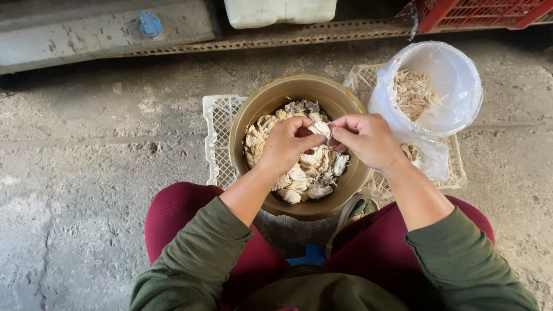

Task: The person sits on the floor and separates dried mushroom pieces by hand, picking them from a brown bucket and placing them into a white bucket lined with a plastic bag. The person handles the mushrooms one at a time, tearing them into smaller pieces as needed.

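two hands, left hand (286,144) and right hand (364,138) pinching meat piece (321,129)

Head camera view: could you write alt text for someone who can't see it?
Both hands, left hand and right hand, pinch a pale piece of meat over a brown bowl of cooked pieces. Beside it, a white bag-lined container holds shreds, on white crates.

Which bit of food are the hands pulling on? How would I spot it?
Find the white crate on the concrete floor, then the big brown bowl on it. Above the heap, the left hand and right hand pinch one pale piece, the only one lifted.
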